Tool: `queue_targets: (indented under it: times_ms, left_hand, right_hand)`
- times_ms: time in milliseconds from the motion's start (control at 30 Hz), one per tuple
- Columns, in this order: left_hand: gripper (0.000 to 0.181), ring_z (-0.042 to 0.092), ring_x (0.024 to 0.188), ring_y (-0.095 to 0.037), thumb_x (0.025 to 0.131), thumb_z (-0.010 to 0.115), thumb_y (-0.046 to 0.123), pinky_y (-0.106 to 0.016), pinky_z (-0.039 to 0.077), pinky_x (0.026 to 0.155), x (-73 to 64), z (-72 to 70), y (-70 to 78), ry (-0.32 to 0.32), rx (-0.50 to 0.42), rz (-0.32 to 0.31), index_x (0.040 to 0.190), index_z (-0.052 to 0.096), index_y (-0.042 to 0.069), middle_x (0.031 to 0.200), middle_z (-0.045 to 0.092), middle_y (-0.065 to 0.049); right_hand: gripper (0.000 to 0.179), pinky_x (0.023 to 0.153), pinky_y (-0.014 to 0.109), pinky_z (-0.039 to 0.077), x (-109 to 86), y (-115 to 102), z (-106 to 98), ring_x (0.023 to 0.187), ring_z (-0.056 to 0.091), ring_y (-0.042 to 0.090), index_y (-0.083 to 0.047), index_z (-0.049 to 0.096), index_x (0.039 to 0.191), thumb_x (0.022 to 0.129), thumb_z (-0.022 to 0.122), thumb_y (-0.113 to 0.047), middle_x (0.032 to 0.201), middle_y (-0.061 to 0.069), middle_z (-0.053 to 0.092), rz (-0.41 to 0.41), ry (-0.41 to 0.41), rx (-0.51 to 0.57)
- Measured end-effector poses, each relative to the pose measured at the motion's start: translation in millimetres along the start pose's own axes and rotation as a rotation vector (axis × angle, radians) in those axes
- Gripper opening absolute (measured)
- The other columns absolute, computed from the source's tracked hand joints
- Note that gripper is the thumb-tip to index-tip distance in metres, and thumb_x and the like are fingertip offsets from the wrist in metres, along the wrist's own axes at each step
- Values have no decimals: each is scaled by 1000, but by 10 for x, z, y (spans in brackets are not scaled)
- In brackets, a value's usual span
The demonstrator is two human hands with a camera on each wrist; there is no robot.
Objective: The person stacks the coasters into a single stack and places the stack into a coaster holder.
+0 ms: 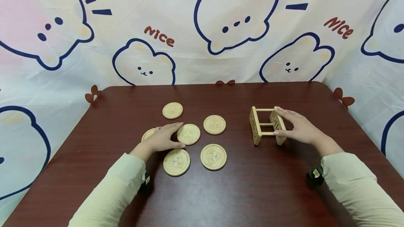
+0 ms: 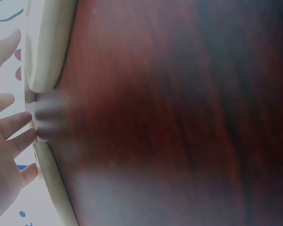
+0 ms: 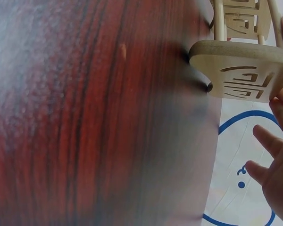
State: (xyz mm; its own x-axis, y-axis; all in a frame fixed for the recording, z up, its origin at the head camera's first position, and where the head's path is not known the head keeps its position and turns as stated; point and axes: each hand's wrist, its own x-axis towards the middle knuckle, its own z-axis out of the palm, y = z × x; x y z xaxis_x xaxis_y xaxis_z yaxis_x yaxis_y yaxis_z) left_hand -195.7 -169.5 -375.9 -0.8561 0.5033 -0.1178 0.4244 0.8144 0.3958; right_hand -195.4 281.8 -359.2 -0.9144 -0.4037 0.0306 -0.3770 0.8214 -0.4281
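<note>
My left hand (image 1: 162, 138) reaches in among several round wooden coasters, fingers extended and spread. Its thumb and fingertips lie around the left side of the middle coaster (image 1: 188, 134), without closing on it. Under the hand's back edge, another coaster (image 1: 147, 135) is partly hidden. Just nearer than the thumb lies a coaster (image 1: 176, 162) with a carved leaf pattern. On the right, a small wooden coaster rack (image 1: 266, 124) with two cut-out end panels joined by rods stands upright. My right hand (image 1: 298, 127) holds its right end panel (image 3: 247, 70) between thumb and fingers.
More coasters lie around: one at the back (image 1: 172, 110), one right of the middle (image 1: 214, 124), one at the front right (image 1: 213, 157). The dark brown table (image 1: 240, 192) ends at a cartoon-printed cloth (image 1: 189, 62) behind and at both sides.
</note>
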Motion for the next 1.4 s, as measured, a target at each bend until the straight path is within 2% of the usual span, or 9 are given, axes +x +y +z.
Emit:
queue_targets:
  times_ms: [267,633,933,1400]
  left_hand:
    - [82,28,121,-27,71,65,46,-54,20,87,67,40,-12,29,1,15,134,31,6,133,35,-12]
    - [80,27,122,-27,71,66,42,-53,19,88,118,41,-32,29,1,38,132,33,2,133,34,-13]
    - [73,29,121,-27,72,67,37,-54,22,89,130,57,-43,40,4,96,129,38,1,131,37,-14]
    - [72,36,117,-27,71,67,40,-49,24,88,164,33,-59,18,3,76,128,41,3,127,41,-15]
  right_hand:
    - [84,91,56,17,-19,-17,-16,122,19,39,-8,23,137,73,61,-48,140,11,20,4,-1,14]
    - [84,91,56,17,-11,-14,0,122,19,39,-7,25,136,73,63,-47,140,11,21,9,8,29]
    - [85,91,57,17,-16,-28,-19,122,19,39,-6,25,136,73,62,-47,140,12,21,20,3,17]
    - [85,92,55,17,0,-10,12,123,18,38,-9,24,137,72,63,-48,139,13,21,20,-6,54]
